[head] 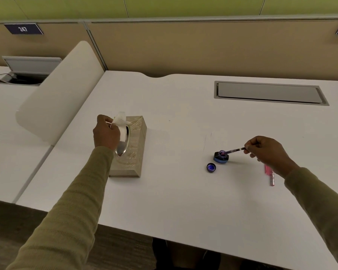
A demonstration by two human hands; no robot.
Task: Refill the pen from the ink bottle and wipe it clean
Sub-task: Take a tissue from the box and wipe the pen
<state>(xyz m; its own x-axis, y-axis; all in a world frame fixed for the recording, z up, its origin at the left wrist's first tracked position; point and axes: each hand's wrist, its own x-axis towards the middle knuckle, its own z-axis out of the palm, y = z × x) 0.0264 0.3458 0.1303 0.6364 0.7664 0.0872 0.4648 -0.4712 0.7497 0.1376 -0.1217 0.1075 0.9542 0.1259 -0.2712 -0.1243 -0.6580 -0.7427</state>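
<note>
My right hand (265, 151) pinches the back end of a thin pen part (233, 151), whose tip dips into the mouth of the open ink bottle (221, 157) on the white desk (183, 201). The bottle's cap (211, 167) lies upside down just in front of it. My left hand (105, 133) pinches a white tissue (120, 123) sticking up out of the beige embossed tissue box (134, 152) on the left. A pink pen barrel (269, 175) lies on the desk, partly hidden under my right wrist.
A grey cable hatch (269, 92) is set into the desk at the back right. A white rounded divider (57, 94) separates the neighbouring desk on the left. Tan partition panels (203, 47) stand behind the desk.
</note>
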